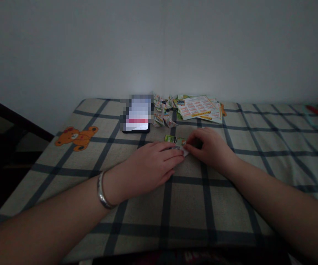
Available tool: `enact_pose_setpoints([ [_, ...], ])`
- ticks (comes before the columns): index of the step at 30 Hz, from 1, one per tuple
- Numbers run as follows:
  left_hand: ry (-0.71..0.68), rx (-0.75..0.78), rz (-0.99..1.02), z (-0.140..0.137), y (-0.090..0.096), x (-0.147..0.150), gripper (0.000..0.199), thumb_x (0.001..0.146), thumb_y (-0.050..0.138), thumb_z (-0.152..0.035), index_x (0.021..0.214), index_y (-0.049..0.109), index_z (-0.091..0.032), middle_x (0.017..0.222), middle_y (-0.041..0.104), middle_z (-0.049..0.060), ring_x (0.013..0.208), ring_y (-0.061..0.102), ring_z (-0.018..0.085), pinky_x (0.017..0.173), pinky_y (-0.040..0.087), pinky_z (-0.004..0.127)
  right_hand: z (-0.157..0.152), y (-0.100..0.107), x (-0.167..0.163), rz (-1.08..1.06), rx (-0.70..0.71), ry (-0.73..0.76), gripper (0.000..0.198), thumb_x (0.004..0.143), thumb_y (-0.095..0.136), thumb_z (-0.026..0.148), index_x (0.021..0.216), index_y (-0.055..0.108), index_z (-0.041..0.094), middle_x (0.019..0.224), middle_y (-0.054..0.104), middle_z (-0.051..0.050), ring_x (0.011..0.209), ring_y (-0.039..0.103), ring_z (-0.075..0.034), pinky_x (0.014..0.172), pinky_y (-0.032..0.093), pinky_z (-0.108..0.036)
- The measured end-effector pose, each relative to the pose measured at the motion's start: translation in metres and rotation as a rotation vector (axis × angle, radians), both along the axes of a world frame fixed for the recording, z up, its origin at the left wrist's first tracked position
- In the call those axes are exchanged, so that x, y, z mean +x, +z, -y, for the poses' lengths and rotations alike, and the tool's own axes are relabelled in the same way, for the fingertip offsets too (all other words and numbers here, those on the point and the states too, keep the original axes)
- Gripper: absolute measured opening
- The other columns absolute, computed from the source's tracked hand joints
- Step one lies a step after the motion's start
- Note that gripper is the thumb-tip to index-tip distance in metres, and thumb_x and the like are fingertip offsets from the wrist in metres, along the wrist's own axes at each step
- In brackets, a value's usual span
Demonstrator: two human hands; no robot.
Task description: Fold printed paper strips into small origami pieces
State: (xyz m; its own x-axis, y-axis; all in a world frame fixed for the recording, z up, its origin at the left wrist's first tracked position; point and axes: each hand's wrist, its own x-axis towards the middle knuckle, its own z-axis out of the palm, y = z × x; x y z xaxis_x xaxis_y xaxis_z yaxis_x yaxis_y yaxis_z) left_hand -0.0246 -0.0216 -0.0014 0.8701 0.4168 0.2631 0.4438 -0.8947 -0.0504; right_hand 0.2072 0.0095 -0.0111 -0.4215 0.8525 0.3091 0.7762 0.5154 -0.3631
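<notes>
A small printed paper piece (171,138), green along its far edge, lies on the checked cloth between my hands. My left hand (152,163) rests across its near side with fingers stretched out, covering part of it. At the paper's right end, my right hand (211,147) has thumb and forefinger closed on a pale corner. Whether the paper is folded there I cannot tell, because the fingers hide much of it.
Beyond my hands, a lit phone (138,114) lies beside several crumpled or folded paper pieces (164,110). A stack of printed sheets (199,107) sits right of them. An orange bear figure (78,138) is at the left; a pale wall (159,48) stands behind.
</notes>
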Motion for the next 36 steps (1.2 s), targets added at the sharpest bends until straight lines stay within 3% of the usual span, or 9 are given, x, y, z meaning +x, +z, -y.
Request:
enact_pose_setpoints([
  [7,0.014,0.000,0.017,0.000,-0.002,0.000,0.038,0.093,0.052,-0.024,0.130,0.057,-0.015,0.134,0.061,0.003,0.125,0.052,0.026,0.104,0.047,0.043,0.009,0.012,0.014,0.054,0.046,0.318,0.013,0.089,0.060,0.023,0.086,0.072,0.021,0.095,0.067,-0.006,0.086,0.060,-0.018,0.075,0.046,-0.030],
  [16,0.047,0.045,-0.025,0.005,0.001,0.003,0.038,0.094,0.051,-0.025,0.131,0.055,-0.015,0.135,0.060,0.004,0.124,0.053,0.026,0.100,0.047,0.044,0.016,0.026,0.015,0.342,0.145,0.459,0.020,0.094,0.054,0.022,0.099,0.073,0.023,0.101,0.070,-0.006,0.094,0.059,-0.021,0.083,0.045,-0.036],
  [25,0.055,0.034,-0.037,0.006,-0.001,0.006,0.039,0.091,0.051,-0.022,0.130,0.055,-0.016,0.134,0.060,0.006,0.121,0.054,0.026,0.099,0.047,0.043,0.025,0.031,0.006,0.467,0.247,0.378,0.015,0.089,0.061,0.021,0.095,0.074,0.023,0.102,0.071,-0.007,0.098,0.058,-0.025,0.083,0.044,-0.039],
  [36,0.038,0.032,-0.045,0.007,0.000,0.005,0.039,0.093,0.050,-0.020,0.131,0.054,-0.015,0.135,0.060,0.005,0.126,0.051,0.027,0.101,0.046,0.045,0.024,0.030,0.015,0.526,0.197,0.246,0.018,0.087,0.062,0.023,0.101,0.073,0.029,0.114,0.067,-0.006,0.088,0.061,-0.022,0.073,0.042,-0.036],
])
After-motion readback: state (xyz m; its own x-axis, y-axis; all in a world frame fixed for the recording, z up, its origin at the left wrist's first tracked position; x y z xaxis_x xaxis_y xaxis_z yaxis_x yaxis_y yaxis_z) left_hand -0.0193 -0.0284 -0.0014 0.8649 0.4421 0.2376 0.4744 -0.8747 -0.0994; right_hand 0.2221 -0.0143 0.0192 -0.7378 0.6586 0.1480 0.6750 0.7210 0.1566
